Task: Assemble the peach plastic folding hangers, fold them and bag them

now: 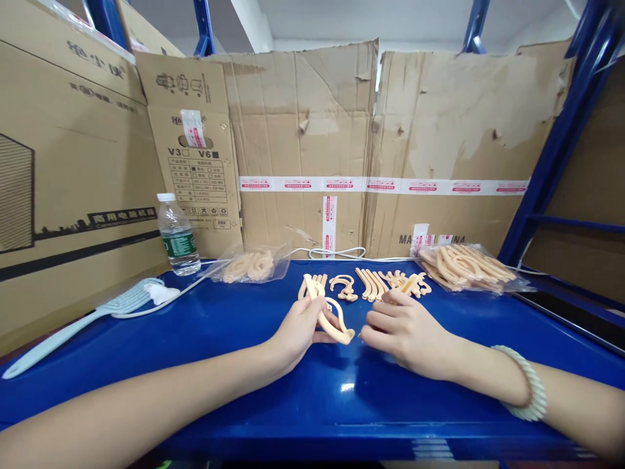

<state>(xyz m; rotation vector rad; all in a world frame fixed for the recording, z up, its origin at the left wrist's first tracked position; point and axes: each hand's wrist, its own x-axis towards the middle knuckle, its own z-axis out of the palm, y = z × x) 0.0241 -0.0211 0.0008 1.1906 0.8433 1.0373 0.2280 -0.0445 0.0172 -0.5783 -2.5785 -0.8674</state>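
My left hand [303, 322] grips a cream-coloured curved plastic piece [336, 326], made of bowed strips that meet at a pointed end on the right. The thumb lies on top of it, with fingers behind. My right hand [407, 332] is a short way to the right, its fingers curled inward. Whatever those fingers may hold is hidden from me. Just beyond both hands lie loose cream parts: hooked curved pieces [344, 286], a row of slim bent strips [370, 284] and a small heap [400, 281] partly covered by my right hand.
Clear bags of similar parts lie at the back left [256, 266] and back right [469, 266] of the blue tabletop [273, 404]. A water bottle [178, 238], a pale blue brush [97, 312] and a white cable [336, 251] are also there. Cardboard [303, 143] walls the back.
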